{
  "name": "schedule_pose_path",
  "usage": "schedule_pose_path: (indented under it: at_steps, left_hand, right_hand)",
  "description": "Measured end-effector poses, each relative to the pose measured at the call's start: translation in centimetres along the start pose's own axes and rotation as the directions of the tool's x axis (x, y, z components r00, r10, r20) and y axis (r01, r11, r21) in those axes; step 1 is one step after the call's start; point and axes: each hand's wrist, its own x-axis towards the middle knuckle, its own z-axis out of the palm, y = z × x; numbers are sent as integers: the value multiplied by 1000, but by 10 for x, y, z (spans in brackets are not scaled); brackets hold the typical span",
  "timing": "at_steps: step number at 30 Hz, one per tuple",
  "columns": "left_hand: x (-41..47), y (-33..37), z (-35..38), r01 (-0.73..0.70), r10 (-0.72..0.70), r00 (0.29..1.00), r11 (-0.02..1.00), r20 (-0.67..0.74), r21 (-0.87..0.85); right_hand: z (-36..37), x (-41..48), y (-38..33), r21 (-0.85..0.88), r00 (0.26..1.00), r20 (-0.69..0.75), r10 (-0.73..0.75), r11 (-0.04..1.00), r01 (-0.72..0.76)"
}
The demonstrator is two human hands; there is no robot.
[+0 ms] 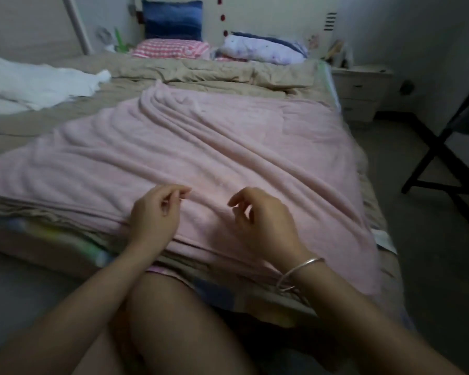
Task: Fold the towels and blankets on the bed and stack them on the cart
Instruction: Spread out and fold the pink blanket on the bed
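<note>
A pink blanket (201,147) lies spread over the bed (19,125), creased with long ridges running from the far middle to the near right. A white towel (30,82) lies crumpled at the far left of the bed. My left hand (156,215) hovers over the blanket's near edge with fingers loosely curled and nothing in it. My right hand (263,217), with bangles on the wrist, hangs just above the blanket beside it, fingers loosely bent and holding nothing.
A beige duvet (214,74) is bunched at the head of the bed, with a blue cushion (172,18), a red checked pillow (171,48) and a white pillow (263,48) behind it. A nightstand (360,90) and a black folding frame (450,147) stand on the right.
</note>
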Motion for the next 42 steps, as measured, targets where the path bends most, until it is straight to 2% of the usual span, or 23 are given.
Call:
schedule_pose_path:
  at_steps: [4, 7, 12, 14, 17, 20, 24, 28, 30, 33, 38, 42]
  left_hand:
    - [14, -64, -70, 181, -149, 980, 941, -129, 286]
    - [19, -108, -115, 228, -190, 973, 885, -132, 406]
    - [29, -167, -177, 206, -177, 978, 820, -106, 534]
    - [35, -186, -191, 192, -182, 980, 804, -75, 563]
    - [45, -201, -196, 111, -149, 989, 782, 10, 613]
    - [46, -186, -187, -132, 46, 987, 766, 151, 630]
    - [38, -149, -161, -458, 344, 889, 693, 303, 557]
    - [31, -124, -127, -624, 505, 781, 639, 366, 449]
    - [27, -116, -121, -660, 525, 751, 609, 402, 439]
    - [19, -116, -128, -629, 490, 776, 637, 396, 446]
    - [2, -126, -134, -577, 415, 814, 658, 407, 484]
    - [-9, -114, -119, -629, 478, 776, 638, 412, 444]
  right_hand:
    - [56, 30, -63, 98, 969, 165, -185, 980, 171]
    - [95, 52, -105, 112, 933, 226, -279, 959, 260]
    - [146, 77, -138, -169, 866, 328, -378, 878, 447]
    - [155, 85, -138, -211, 869, 308, -387, 863, 459]
    - [148, 85, -127, -242, 859, 272, -434, 833, 498]
    - [126, 66, -109, -291, 845, 274, -458, 798, 527]
    - [112, 46, -91, -292, 865, 285, -413, 822, 489]
    - [107, 43, -92, -167, 873, 229, -431, 866, 471]
    - [103, 37, -95, -114, 851, 197, -487, 851, 513]
    - [100, 24, -100, -90, 820, 191, -539, 822, 562]
    - [115, 10, -91, -308, 800, 245, -548, 738, 600]
    - [109, -1, -78, -395, 838, 248, -486, 739, 546]
